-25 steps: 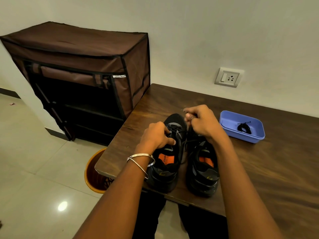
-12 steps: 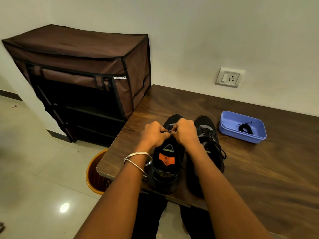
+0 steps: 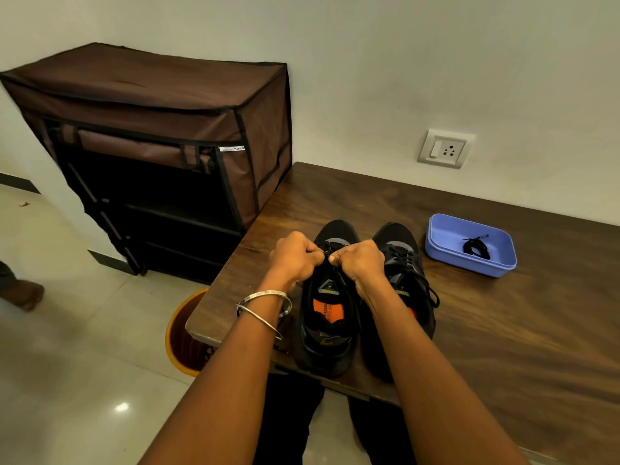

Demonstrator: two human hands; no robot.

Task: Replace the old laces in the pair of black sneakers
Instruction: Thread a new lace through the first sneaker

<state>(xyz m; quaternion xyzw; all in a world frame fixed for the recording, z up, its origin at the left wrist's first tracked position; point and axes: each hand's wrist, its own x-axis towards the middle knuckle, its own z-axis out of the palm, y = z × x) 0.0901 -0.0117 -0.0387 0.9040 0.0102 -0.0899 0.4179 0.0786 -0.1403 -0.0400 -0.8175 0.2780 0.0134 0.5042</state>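
Sneakers (image 3: 327, 307) sit at the table (image 3: 503, 330) edge; left hand (image 3: 297, 260) and right hand (image 3: 360, 261) pinch the lace (image 3: 328, 252).

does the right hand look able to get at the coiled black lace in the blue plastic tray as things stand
Probably yes, once it lets go. The right hand is pinching the lace on the left black sneaker. The coiled black lace lies uncovered in the open blue plastic tray, on that hand's side.
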